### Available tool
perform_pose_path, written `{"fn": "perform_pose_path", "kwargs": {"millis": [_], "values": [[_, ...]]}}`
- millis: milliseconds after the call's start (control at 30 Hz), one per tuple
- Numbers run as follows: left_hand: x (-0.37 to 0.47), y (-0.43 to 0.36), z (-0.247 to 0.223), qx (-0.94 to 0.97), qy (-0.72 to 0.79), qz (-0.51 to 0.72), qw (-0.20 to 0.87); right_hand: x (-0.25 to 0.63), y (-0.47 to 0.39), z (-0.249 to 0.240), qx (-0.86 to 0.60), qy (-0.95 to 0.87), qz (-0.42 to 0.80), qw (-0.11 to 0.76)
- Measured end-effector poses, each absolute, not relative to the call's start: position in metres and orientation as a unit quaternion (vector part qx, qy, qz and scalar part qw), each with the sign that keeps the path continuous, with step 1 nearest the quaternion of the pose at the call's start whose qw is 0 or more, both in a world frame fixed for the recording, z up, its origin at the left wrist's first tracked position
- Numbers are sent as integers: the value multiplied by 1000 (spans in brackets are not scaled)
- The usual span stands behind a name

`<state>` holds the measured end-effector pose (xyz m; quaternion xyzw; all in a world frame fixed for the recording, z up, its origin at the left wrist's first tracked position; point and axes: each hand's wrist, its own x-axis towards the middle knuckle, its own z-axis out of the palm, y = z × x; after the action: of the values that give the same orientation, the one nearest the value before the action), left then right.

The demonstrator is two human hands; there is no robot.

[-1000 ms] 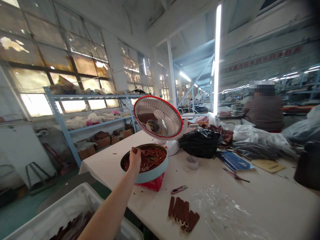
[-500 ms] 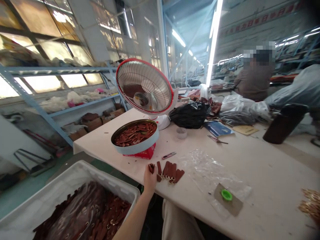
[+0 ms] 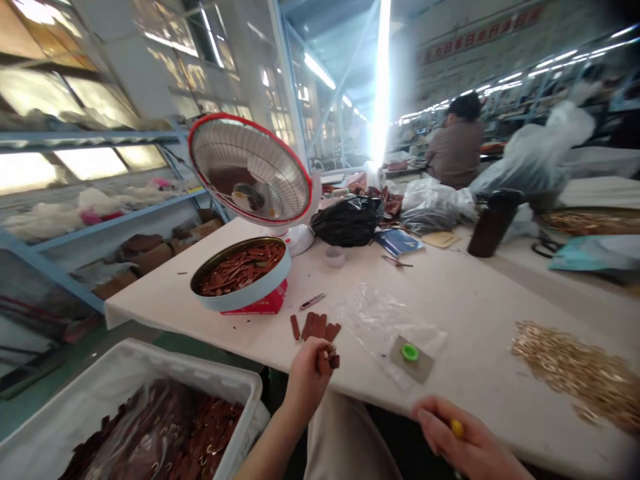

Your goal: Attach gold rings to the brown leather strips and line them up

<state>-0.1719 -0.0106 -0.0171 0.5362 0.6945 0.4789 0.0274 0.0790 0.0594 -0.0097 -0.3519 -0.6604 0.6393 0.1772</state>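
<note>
While clutching brown strips (image 3: 330, 361) in the curled left hand (image 3: 310, 372), near the front edge of the table (image 3: 465, 300), also gripping something yellow (image 3: 457, 429), mostly hidden, in the closed right hand (image 3: 447, 430). Beyond, can see a tin (image 3: 253, 291) of loose pieces (image 3: 243, 268) atop a red box (image 3: 263, 303); to the left, a bin (image 3: 107, 387) of ringed strips (image 3: 217, 430), partly under plastic (image 3: 145, 427).

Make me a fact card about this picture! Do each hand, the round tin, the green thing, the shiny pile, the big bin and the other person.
Left hand: gripping brown pieces
Right hand: closed around a yellow-ended thing, mostly hidden
Round tin: full of brown strips, on a red box
Green thing: on a flat grey plate
Shiny pile: gold-coloured, on the table's right side
Big bin: white, brown pieces and clear plastic inside
Other person: in the background, brownish top
</note>
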Motion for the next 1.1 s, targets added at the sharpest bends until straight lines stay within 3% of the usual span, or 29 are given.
{"fn": "perform_pose_path", "kwargs": {"millis": [100, 267, 433, 600, 833, 1000, 1100], "values": [[-134, -14, 8, 635, 639, 428, 69, 68, 63, 8, -274, -617, 724, 144], [-98, -11, 28, 765, 602, 226, 17, 78, 64, 20, -210, -569, 780, 155], [-64, -5, 19, 642, 717, 256, 85, 101, 55, 15, -234, -600, 724, 246], [-30, -1, 11, 603, 740, 285, 86, 112, 48, 12, -294, -656, 624, 307], [1, -5, 11, 422, 676, 478, 369, 123, 51, 10, -297, -637, 637, 317], [9, -15, 18, 308, 623, 460, 552, 123, 56, 9, -289, -591, 700, 276], [10, -17, 16, 287, 589, 485, 580, 122, 61, 2, -305, -571, 710, 276]]}}
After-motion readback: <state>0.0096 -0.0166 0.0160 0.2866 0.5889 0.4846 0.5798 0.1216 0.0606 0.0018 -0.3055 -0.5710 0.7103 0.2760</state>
